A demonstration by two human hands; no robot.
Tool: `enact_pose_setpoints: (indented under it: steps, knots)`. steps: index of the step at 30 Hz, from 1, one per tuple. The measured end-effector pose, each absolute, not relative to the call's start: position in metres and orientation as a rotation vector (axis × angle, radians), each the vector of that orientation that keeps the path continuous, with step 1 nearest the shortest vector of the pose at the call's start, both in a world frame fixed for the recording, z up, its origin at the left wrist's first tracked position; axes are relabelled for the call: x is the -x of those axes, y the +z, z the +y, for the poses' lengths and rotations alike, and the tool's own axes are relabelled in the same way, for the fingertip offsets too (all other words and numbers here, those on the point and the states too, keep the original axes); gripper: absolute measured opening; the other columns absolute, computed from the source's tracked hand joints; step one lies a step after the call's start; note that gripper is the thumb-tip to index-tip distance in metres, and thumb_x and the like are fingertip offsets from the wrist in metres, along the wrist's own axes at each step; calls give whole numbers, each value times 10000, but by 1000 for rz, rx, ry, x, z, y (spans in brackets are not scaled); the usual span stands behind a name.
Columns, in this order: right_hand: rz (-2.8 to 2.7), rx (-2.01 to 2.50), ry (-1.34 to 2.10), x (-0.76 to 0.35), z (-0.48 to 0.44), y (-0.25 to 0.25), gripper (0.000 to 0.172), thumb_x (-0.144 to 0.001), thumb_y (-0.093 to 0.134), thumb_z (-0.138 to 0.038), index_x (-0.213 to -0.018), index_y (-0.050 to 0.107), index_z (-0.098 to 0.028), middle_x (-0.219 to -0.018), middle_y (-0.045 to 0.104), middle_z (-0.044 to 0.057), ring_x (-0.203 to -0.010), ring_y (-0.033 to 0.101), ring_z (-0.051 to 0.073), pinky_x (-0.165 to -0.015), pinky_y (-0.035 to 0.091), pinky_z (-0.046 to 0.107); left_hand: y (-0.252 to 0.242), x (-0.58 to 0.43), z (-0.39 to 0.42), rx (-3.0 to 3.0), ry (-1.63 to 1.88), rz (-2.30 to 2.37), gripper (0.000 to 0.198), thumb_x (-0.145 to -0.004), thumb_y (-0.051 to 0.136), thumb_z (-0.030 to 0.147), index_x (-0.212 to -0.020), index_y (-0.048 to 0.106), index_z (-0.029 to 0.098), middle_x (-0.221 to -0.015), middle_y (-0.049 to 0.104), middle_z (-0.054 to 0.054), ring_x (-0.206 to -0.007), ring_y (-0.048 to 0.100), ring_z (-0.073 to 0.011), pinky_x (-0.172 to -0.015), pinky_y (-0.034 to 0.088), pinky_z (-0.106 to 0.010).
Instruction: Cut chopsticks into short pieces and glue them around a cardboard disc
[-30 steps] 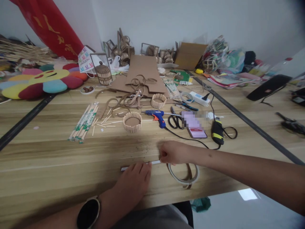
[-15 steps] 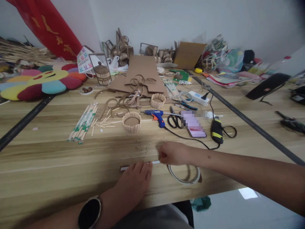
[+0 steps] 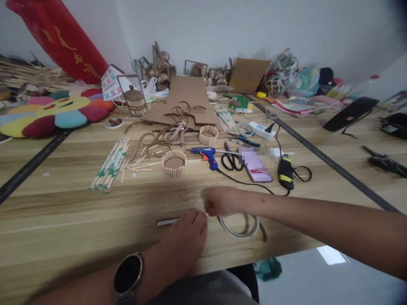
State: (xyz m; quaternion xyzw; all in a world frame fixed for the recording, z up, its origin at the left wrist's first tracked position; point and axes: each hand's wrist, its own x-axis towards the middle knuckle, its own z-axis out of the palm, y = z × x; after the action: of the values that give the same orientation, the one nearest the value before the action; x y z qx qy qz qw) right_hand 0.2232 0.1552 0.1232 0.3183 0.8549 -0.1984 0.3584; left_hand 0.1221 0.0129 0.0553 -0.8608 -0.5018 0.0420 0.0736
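My left hand (image 3: 187, 235) lies over a narrow brown cardboard strip (image 3: 158, 222) that has white tape (image 3: 168, 222) along it. Its fingers are bent and pressed down, pinning the strip to the table. Just right of those fingertips, my right hand (image 3: 219, 202) is closed in a pinch at the tape's end; its fingertips are partly hidden. Under my right wrist is a tape roll (image 3: 241, 233), with a curved brown strip end (image 3: 263, 233) sticking out beside it. A dark-faced watch (image 3: 127, 273) is on my left wrist.
Beyond my hands are a round stick-walled basket (image 3: 174, 164), a second one (image 3: 208, 135), a blue glue gun (image 3: 205, 156), scissors (image 3: 232, 160) and a phone (image 3: 256, 165). Packaged sticks (image 3: 110, 165) lie left. Cardboard sheets (image 3: 189, 97) are farther back. A black cable (image 3: 244, 182) crosses right.
My left hand has slid right along the strip, closing the gap to my right hand. My right hand has shifted slightly left, and the view has moved a little.
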Motion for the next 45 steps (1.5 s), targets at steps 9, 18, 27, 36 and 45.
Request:
enact_pose_setpoints:
  steps: [9, 18, 27, 36, 45]
  knots:
    - [2100, -953, -820, -241, 168, 120, 227, -804, 507, -139, -687, 698, -100, -693, 754, 104, -633, 689, 173, -546, 470, 217, 37, -126, 16, 2604, 120, -1412, 194, -911, 516, 67, -1076, 609, 111, -1040, 653, -102, -937, 595, -218, -810, 499, -353]
    - [2036, -1003, -1290, -282, 182, 101, 201, -879, 581, -302, -754, 628, -153, -640, 644, -19, -485, 488, 66, -476, 357, 169, 60, -123, 19, 2625, 123, -1405, 286, -871, 468, 8, -1113, 594, 92, -1043, 676, -94, -939, 621, -220, -834, 506, -347]
    - [1943, -1042, -1233, -278, 183, 111, 166, -822, 573, -219, -672, 582, -149, -617, 604, -21, -494, 524, 75, -447, 321, 168, 60, -125, 17, 2616, 96, -1485, 416, -879, 429, -16, -1270, 553, 57, -1110, 682, -109, -974, 635, -206, -838, 518, -318]
    - [2032, -1070, -1082, -279, 178, 106, 175, -800, 602, -245, -658, 631, -148, -614, 666, 5, -527, 602, 111, -522, 417, 195, 47, -127, 22, 2647, 89, -1544, 445, -879, 433, 19, -1304, 540, 96, -1083, 684, -131, -964, 644, -241, -786, 551, -342]
    - [2094, -1039, -881, -272, 172, 112, 223, -763, 580, -186, -541, 584, -167, -555, 619, 7, -521, 581, 128, -521, 409, 217, 48, -130, 19, 2664, 100, -1632, 347, -899, 462, 21, -1221, 552, 115, -1048, 652, -117, -920, 621, -235, -717, 508, -322]
